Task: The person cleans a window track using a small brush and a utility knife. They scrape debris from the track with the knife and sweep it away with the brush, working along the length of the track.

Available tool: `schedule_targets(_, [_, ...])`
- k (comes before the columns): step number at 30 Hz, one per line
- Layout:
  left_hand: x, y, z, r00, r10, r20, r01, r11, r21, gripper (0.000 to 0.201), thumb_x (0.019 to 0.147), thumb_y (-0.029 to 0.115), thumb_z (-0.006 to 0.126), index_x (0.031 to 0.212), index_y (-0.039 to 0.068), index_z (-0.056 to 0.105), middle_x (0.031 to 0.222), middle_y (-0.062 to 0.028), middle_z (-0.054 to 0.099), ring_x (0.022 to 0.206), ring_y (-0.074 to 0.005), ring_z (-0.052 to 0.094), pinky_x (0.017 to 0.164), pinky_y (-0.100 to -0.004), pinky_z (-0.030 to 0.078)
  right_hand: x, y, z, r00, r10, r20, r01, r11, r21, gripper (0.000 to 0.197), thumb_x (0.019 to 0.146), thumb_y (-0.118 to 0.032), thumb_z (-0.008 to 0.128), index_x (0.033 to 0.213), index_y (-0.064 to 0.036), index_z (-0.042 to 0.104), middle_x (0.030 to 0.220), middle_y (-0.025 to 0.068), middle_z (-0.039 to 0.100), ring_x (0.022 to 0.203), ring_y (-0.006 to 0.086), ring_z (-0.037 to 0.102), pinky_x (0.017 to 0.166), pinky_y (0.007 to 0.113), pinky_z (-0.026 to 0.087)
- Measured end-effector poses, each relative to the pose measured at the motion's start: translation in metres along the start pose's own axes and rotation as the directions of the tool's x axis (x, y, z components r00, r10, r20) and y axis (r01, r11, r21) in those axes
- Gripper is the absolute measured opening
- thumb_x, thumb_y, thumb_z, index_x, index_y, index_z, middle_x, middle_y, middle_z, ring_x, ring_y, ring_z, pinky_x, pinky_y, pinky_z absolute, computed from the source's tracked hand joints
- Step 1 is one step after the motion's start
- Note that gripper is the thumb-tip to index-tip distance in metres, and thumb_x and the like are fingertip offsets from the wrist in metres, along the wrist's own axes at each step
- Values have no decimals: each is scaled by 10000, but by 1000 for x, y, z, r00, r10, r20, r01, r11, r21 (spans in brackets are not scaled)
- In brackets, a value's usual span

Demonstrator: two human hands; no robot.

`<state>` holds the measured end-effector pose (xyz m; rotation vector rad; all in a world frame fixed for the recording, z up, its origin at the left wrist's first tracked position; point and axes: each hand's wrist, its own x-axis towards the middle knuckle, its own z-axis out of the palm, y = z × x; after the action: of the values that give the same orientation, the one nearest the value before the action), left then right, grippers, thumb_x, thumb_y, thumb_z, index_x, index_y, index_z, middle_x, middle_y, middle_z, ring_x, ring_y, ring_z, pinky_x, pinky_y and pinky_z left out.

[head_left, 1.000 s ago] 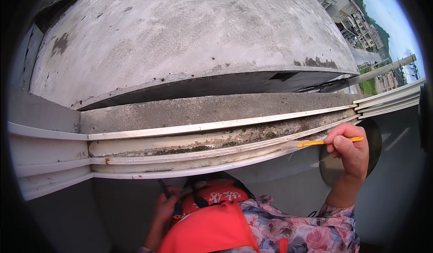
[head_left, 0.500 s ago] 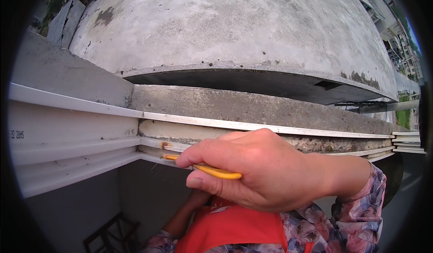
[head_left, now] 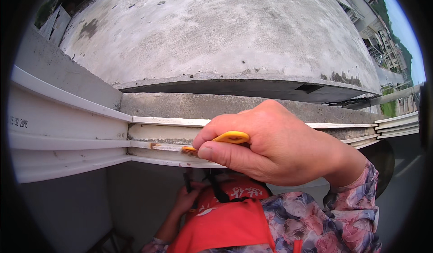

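Note:
My right hand (head_left: 275, 142) is closed around a thin yellow tool (head_left: 228, 138) and fills the middle of the view. The tool's tip touches the groove of a white metal rail (head_left: 149, 145) that runs along a concrete ledge (head_left: 180, 106). My left hand (head_left: 186, 200) is lower down, by my chest, gripping a dark narrow object (head_left: 186, 181); what that object is I cannot tell. It rests beside a red-orange garment (head_left: 225, 221) with a black strap. My sleeve has a flower pattern.
A broad grey concrete slab (head_left: 225, 32) lies above the ledge. White profile sections (head_left: 63, 131) stretch to the left, and more rails (head_left: 397, 124) run to the right. Buildings and trees (head_left: 388, 36) stand far off at the upper right. A grey wall (head_left: 67, 203) drops below.
My right hand has travelled from the far right end of the rail leftward to its middle, still holding the yellow tool. The view has swung left and closer to the rail.

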<state>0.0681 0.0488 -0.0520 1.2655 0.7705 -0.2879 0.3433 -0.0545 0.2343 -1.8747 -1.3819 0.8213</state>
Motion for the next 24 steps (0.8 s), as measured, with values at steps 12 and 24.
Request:
schedule_targets(12, [-7, -7, -10, 999, 37, 12, -37, 999, 36, 191, 846, 81, 566, 1014, 28, 641, 938, -21, 630, 875, -112, 581, 756, -270, 472, -69, -8, -27, 993, 79, -92, -85, 994, -63, 179, 889, -170, 617, 970, -25, 684, 773, 157, 665, 708, 285, 665, 635, 331, 511])
schedule_targets(24, [-18, 5, 6, 983, 184, -26, -184, 983, -7, 211, 868, 85, 549, 1051, 27, 637, 788, 25, 539, 698, -68, 484, 627, -227, 404, 38, -31, 45, 985, 10, 174, 83, 853, -515, 271, 944, -259, 490, 869, -33, 619, 704, 193, 604, 734, 396, 601, 668, 490, 465])
